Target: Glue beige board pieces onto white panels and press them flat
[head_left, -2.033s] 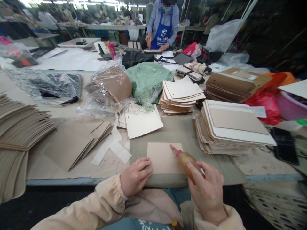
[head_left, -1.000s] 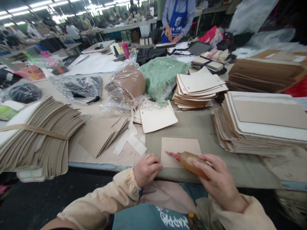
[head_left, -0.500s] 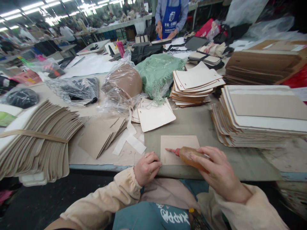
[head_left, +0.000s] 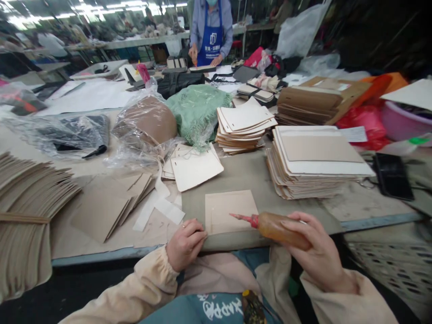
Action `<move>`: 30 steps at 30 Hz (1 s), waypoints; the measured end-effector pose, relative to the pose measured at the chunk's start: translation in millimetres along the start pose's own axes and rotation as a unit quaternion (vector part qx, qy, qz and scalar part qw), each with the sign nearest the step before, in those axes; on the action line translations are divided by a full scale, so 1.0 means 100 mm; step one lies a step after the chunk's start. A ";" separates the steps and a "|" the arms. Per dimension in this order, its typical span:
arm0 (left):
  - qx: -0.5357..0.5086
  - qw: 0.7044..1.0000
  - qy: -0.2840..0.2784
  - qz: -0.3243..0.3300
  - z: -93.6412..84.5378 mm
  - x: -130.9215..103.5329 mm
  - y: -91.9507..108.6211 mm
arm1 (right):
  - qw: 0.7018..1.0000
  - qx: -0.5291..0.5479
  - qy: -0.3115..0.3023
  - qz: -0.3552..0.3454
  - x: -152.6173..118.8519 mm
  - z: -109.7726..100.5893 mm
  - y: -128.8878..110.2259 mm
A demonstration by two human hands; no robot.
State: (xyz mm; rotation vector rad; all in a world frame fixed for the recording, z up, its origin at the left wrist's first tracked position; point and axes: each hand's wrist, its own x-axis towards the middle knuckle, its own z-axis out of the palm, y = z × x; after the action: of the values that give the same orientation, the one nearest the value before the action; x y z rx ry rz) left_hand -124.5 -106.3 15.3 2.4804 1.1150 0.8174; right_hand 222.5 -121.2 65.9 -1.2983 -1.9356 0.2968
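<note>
A rectangular beige panel (head_left: 224, 204) lies flat on the grey-green mat in front of me. A faint glossy line shows near its left edge. My right hand (head_left: 315, 245) is closed around an amber squeeze glue bottle (head_left: 281, 229) with a red pointed nozzle. The bottle is tilted almost level, its tip over the middle of the panel; whether it touches I cannot tell. My left hand (head_left: 186, 243) rests with curled fingers at the panel's lower left corner. What its fingers grip, if anything, is hidden.
Stacked cream and beige panels (head_left: 313, 175) stand at the right, a strapped bundle of panels (head_left: 27, 216) at the left. Loose beige pieces (head_left: 108, 204) and white strips (head_left: 160, 207) lie left of the mat. A phone (head_left: 393, 175) lies far right. A co-worker (head_left: 211, 40) stands across the table.
The view has turned right, so the scene has slid left. Across the panel, the bottle's tip has moved from near the left edge toward the middle. My left hand stays at the corner.
</note>
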 end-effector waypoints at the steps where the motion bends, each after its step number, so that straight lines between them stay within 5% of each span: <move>1: 0.000 1.000 0.002 0.002 0.00 0.00 0.00 | 1.000 -0.018 0.022 0.012 -0.01 -0.05 0.08; 8: 0.007 1.000 0.004 0.008 -0.01 0.02 0.01 | 0.996 -0.076 0.043 0.019 0.01 -0.19 0.46; 13: 0.013 1.000 -0.004 0.004 -0.03 0.03 0.03 | 0.996 -0.087 0.007 -0.008 -0.02 -0.23 0.49; 21: 0.017 1.000 -0.010 0.004 -0.04 0.05 0.04 | 0.990 -0.094 -0.097 -0.035 -0.32 -0.57 0.43; 30: 0.012 1.000 -0.020 0.008 -0.03 0.04 0.02 | 0.988 -0.128 -0.037 -0.082 0.19 -0.22 0.58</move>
State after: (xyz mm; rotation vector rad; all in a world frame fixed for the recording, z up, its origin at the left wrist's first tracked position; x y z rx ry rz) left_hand -123.1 -104.6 20.4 2.5169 1.1001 0.7591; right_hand 274.1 -83.5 56.6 -1.2924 -2.1833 0.0141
